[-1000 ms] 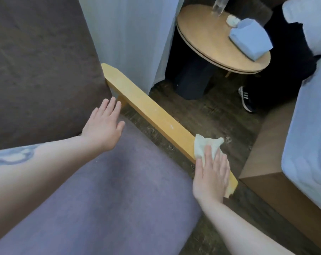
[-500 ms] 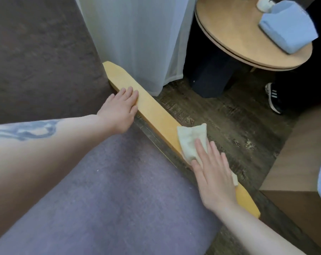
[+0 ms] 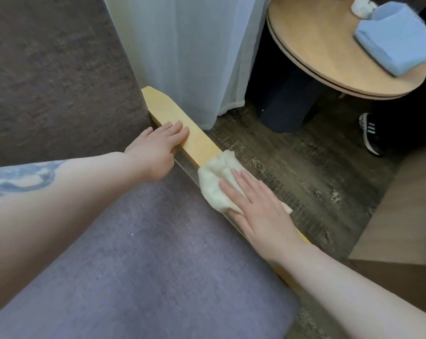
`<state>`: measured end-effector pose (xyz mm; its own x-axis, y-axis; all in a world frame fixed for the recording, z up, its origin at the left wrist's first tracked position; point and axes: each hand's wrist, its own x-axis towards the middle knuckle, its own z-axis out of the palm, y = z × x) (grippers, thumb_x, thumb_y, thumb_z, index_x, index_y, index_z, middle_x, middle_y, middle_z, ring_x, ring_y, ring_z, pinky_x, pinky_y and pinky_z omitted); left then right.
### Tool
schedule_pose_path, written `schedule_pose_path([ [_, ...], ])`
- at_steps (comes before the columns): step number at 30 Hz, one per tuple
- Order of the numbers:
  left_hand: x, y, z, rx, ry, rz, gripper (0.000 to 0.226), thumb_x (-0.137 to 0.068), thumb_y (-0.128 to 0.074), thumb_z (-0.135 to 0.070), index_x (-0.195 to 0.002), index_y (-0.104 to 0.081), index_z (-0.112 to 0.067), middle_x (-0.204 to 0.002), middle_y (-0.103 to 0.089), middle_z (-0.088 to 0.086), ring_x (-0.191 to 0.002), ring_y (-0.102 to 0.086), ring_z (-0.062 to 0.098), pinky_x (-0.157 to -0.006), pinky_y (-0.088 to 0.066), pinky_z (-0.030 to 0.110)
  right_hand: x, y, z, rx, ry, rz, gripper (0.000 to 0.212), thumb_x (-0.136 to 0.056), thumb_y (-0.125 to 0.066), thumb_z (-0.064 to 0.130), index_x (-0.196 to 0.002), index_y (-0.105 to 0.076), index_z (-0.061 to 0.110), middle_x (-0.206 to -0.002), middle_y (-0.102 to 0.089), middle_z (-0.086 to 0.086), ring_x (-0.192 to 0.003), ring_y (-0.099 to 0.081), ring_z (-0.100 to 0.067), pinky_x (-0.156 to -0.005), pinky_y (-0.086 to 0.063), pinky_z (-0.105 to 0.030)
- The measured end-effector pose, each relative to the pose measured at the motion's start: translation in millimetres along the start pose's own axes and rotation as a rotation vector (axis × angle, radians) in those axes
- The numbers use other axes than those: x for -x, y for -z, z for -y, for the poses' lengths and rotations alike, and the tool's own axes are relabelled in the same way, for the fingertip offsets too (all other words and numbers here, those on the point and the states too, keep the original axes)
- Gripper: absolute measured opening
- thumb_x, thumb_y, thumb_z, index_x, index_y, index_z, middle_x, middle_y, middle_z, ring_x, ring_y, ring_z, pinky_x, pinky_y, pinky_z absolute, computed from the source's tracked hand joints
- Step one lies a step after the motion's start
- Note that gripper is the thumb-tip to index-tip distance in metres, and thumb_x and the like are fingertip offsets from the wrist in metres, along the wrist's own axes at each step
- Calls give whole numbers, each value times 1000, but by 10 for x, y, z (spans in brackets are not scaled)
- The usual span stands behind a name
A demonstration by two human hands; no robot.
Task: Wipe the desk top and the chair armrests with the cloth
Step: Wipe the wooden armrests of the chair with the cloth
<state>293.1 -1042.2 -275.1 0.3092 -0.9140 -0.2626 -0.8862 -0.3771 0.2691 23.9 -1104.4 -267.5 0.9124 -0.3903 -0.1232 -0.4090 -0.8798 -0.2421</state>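
Observation:
A yellow wooden armrest (image 3: 173, 118) runs diagonally from the chair's back toward the lower right. A cream cloth (image 3: 215, 184) lies draped over its middle. My right hand (image 3: 258, 211) presses flat on the cloth, fingers spread and pointing up the armrest. My left hand (image 3: 158, 150) grips the armrest's far part, fingers laid over its top, a short gap away from the cloth. The near end of the armrest is hidden under my right forearm.
The chair's purple seat cushion (image 3: 133, 253) and dark backrest (image 3: 48, 69) fill the left. A white curtain (image 3: 187, 50) hangs behind the armrest. A round wooden table (image 3: 312, 45) with a blue folded cloth (image 3: 395, 37) stands at top right. A shoe (image 3: 371, 133) rests on the dark floor.
My right hand has slid the cloth up the armrest toward the backrest. My left hand moved from the backrest onto the armrest's far part and took hold of it.

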Motion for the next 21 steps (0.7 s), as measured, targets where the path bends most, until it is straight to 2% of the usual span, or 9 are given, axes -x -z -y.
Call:
schedule_pose_path([
  [3, -10, 2, -52, 16, 9, 19, 57, -97, -26, -12, -149, -8, -26, -160, -1, -8, -146, 0, 13, -116, -5, 42, 236, 33, -123, -15, -87, 61, 53, -101, -32, 39, -151, -14, 35, -159, 0, 10, -147, 2, -10, -119, -7, -35],
  [7, -1, -43, -133, 51, 50, -28, 49, -100, -22, -24, -148, -14, -26, -160, -5, -7, -146, -1, 14, -116, -6, 43, -603, 20, 184, -54, -282, 46, 54, -103, -23, 42, -152, -5, 31, -162, -3, -4, -147, -3, -21, -118, -7, -38],
  [10, -4, -33, -155, 89, 71, -15, 50, -100, -16, -34, -149, -17, -26, -160, -7, -6, -146, -2, 12, -115, -5, 44, -962, -49, 377, 28, -269, -3, 55, -103, -26, 40, -152, -5, 28, -161, -1, -5, -147, -1, -23, -118, -8, -42],
  [14, -40, 3, -139, 81, 77, 13, 50, -100, -15, -36, -149, -17, -26, -159, -6, -6, -146, -2, 12, -116, -4, 43, -101, -87, 211, 70, -148, -9, 59, -100, -41, 33, -152, -14, 30, -161, -8, -1, -148, -2, -20, -119, -7, -40],
  [17, -27, -29, -136, 86, 66, -7, 50, -100, -18, -32, -149, -17, -22, -160, -6, -2, -146, -3, 16, -116, -9, 45, 935, -129, 6, 9, -232, -11, 60, -94, -51, 28, -150, -28, 26, -158, -21, -1, -147, -14, -20, -117, -15, -40],
  [19, -32, -33, -128, 83, 51, -9, 51, -99, -19, -31, -149, -17, -21, -160, -8, -1, -146, -5, 17, -116, -13, 48, 1443, -131, -47, 22, -312, -10, 52, -97, -39, 37, -147, -34, 24, -155, -26, -3, -144, -24, -23, -111, -21, -41],
  [21, -34, -36, -124, 81, 51, -4, 51, -99, -19, -32, -149, -16, -21, -160, -6, -1, -146, -4, 17, -116, -11, 47, 1603, -135, 2, 14, -400, 16, 54, -100, -20, 45, -146, -37, 21, -153, -29, -7, -141, -29, -26, -108, -23, -43],
])
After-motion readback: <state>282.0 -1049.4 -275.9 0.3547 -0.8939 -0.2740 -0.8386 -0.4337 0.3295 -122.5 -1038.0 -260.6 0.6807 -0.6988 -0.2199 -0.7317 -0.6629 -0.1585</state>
